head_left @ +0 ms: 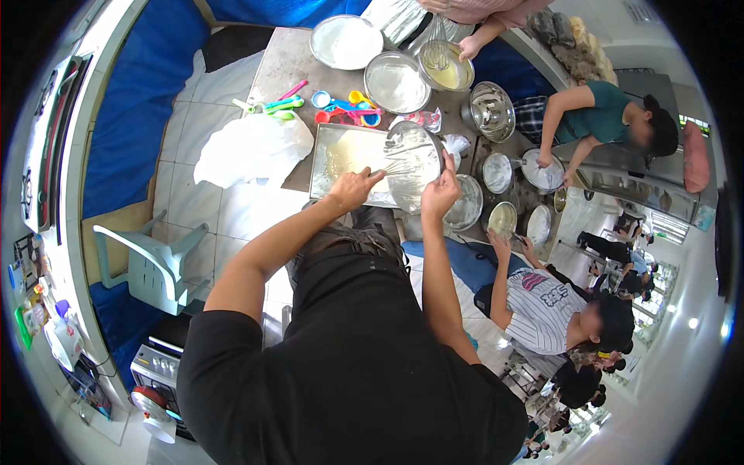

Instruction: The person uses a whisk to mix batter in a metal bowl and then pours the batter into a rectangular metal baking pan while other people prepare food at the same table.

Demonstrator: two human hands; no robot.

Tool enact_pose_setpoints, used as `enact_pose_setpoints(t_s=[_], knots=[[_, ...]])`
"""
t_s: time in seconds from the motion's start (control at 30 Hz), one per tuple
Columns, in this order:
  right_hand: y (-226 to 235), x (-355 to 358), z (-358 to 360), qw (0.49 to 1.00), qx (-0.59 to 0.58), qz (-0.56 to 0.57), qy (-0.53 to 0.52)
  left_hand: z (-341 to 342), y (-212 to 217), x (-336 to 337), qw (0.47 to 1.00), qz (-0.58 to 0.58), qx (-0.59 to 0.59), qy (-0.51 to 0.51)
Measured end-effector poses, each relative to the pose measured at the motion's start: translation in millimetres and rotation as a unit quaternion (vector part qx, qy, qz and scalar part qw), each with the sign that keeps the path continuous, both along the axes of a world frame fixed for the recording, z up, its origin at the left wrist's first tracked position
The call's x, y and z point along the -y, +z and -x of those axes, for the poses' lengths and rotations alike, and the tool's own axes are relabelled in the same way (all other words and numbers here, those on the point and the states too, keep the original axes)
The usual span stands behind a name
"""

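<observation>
My left hand (356, 188) is closed around the handle of a whisk (397, 166), whose wires lie in the mouth of a metal mixing bowl (422, 203). With my right hand (442, 192) I grip that bowl by its right side. It is tilted toward a rectangular baking pan (315, 172), and pale residue coats its inside. Cream-coloured batter (353, 149) covers part of the pan's bottom, under and beyond my left hand. The near edge of the pan is partly hidden by my left hand.
A white plastic bag (252, 151) lies left of the pan. Beyond it are colourful measuring spoons (283, 104) and cups (341, 105). Several bowls with white contents, such as this bowl (397, 81), crowd the table. Co-workers stand at the far side and right. A pale chair (151, 260) stands left.
</observation>
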State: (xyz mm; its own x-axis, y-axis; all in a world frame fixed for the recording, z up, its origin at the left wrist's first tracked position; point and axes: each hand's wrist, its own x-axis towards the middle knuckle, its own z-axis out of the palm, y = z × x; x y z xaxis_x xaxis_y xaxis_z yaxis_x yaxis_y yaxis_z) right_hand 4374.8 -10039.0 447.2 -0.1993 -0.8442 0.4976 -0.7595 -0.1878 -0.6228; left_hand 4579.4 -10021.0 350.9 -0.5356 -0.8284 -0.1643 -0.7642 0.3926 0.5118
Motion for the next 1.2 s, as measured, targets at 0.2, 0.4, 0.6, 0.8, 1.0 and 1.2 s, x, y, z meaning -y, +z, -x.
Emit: enact_pose_setpoints(t_s=[0.2, 0.4, 0.6, 0.8, 1.0, 1.2], knots=[[-7, -1, 16, 0.999, -0.026, -0.006, -0.042, -40, -7, -7, 0.999, -0.027, -0.006, 0.025], [-12, 4, 15, 0.995, 0.046, -0.030, -0.081, -25, 38, 1, 0.966, -0.051, -0.218, 0.130], [-6, 7, 8, 0.989, 0.087, -0.055, -0.103, 18, 42, 16, 0.903, -0.164, -0.290, 0.271], [-6, 3, 9, 0.981, 0.111, -0.056, -0.148, 25, 40, 9, 0.689, -0.470, -0.409, 0.370], [-14, 0, 5, 0.990, 0.072, -0.049, -0.113, 54, 54, 12, 0.616, -0.473, -0.499, 0.385], [11, 16, -7, 0.987, 0.103, -0.074, -0.101, 45, 51, 1, 0.890, -0.189, -0.355, 0.217]])
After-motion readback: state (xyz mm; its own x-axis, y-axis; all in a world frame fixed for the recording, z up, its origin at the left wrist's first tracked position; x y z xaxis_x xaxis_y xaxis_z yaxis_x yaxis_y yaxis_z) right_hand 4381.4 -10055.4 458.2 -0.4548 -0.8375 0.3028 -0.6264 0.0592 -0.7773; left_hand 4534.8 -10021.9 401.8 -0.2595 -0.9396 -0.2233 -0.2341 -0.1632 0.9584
